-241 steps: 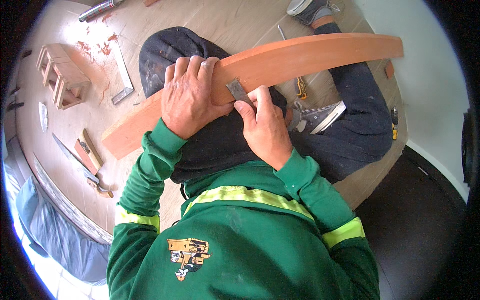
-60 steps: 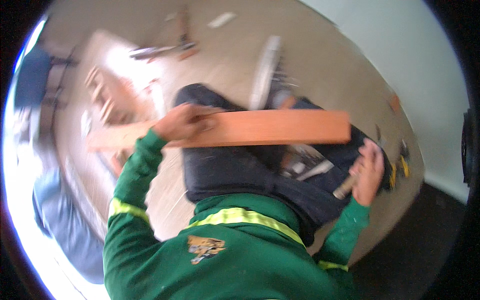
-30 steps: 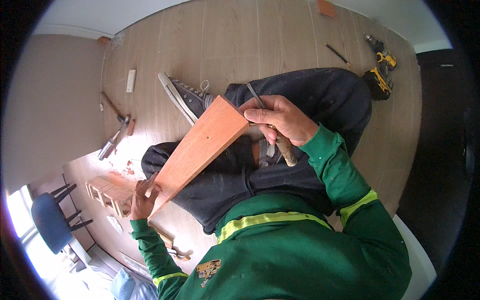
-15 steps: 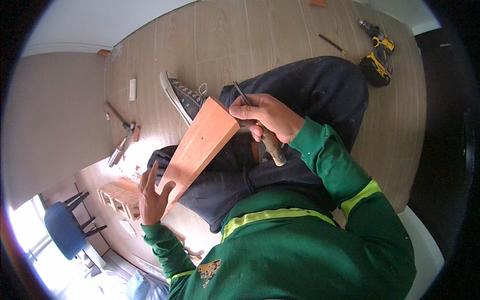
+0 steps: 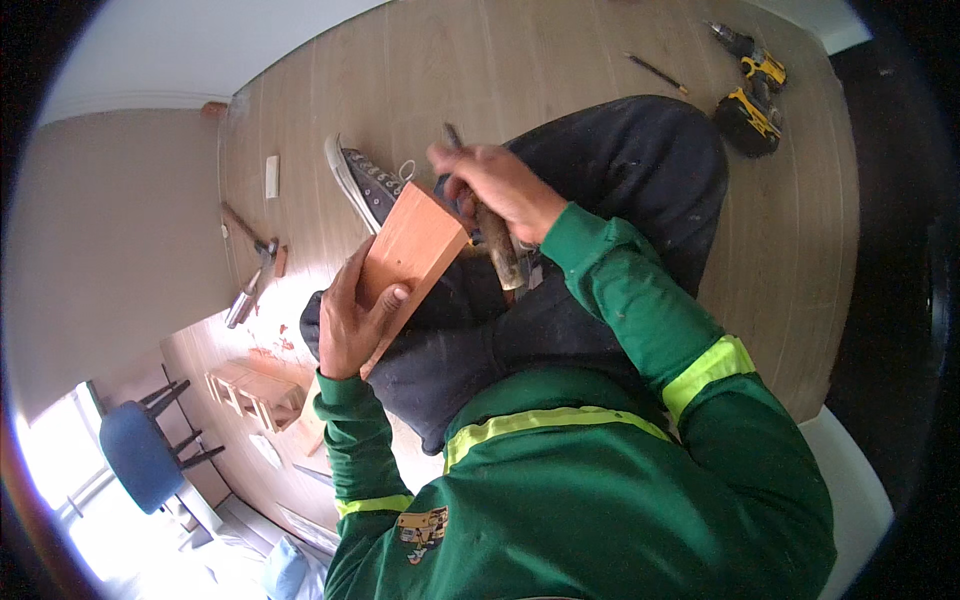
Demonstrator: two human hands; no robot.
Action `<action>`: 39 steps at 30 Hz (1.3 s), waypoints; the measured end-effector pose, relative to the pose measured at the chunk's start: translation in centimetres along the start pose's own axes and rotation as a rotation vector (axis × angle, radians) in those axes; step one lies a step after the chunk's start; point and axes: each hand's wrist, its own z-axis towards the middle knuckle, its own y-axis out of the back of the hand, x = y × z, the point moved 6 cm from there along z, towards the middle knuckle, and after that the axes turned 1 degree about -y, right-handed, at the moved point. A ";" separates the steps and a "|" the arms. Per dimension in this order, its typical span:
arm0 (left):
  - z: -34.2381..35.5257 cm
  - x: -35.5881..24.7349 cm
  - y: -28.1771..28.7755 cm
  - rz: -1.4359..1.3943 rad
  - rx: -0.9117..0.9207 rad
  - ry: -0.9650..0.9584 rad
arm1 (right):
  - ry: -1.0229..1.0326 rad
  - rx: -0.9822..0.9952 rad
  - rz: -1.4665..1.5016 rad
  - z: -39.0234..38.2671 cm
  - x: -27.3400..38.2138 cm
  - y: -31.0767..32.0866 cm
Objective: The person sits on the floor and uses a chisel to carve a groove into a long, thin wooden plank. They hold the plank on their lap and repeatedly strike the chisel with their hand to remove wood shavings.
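Note:
A reddish wooden board [image 5: 418, 240] slants across my lap, its squared far end raised toward my right hand. My left hand [image 5: 350, 315] wraps around the board partway along, thumb on the near side and fingers over the other edge. My right hand [image 5: 500, 185], slightly blurred, is closed around a chisel [image 5: 498, 250] just right of the board's far end. The chisel's worn wooden handle points back toward me and its dark metal blade sticks out beyond my fingers. Whether the chisel touches the board cannot be made out. The board's near end is hidden by my left arm.
On the floor at far right lie a yellow-and-black cordless drill [image 5: 757, 95] and a pencil [image 5: 656, 73]. A hammer [image 5: 248, 228] and a metal-handled tool [image 5: 243, 298] lie at left. Wooden pieces [image 5: 258, 393] and a blue chair [image 5: 145, 455] stand lower left.
My left hand has slid up the board toward its far end and now grips it. My right hand, with the chisel, has moved left and farther away from me.

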 end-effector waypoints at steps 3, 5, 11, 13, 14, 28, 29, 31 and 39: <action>0.6 -0.3 0.1 -0.016 0.019 0.020 | 0.011 -0.090 0.128 -1.5 0.1 3.1; 0.7 0.7 -0.3 -0.050 0.011 0.040 | 0.097 -0.144 0.145 -3.6 1.1 4.6; 2.1 0.2 0.9 0.056 -0.172 0.073 | 0.247 -0.138 0.076 -8.9 5.6 5.9; 2.3 1.0 1.1 0.065 -0.169 0.132 | 0.222 -0.185 0.048 -9.9 5.5 4.8; 2.7 1.3 1.1 0.097 -0.220 0.106 | 0.225 -0.137 -0.054 -9.8 5.5 4.2; 7.1 6.2 -2.4 0.294 -0.208 0.217 | 0.260 0.072 -1.585 -0.2 6.8 -5.6; 7.2 6.5 -2.9 0.299 -0.190 0.220 | 0.254 0.083 -1.617 0.8 6.1 -4.9; 7.1 7.4 -3.7 0.312 -0.148 0.233 | 0.236 0.104 -1.654 2.3 5.3 -4.5; 7.2 7.6 -4.5 0.324 -0.170 0.212 | 0.156 0.142 -1.663 5.8 1.8 -4.3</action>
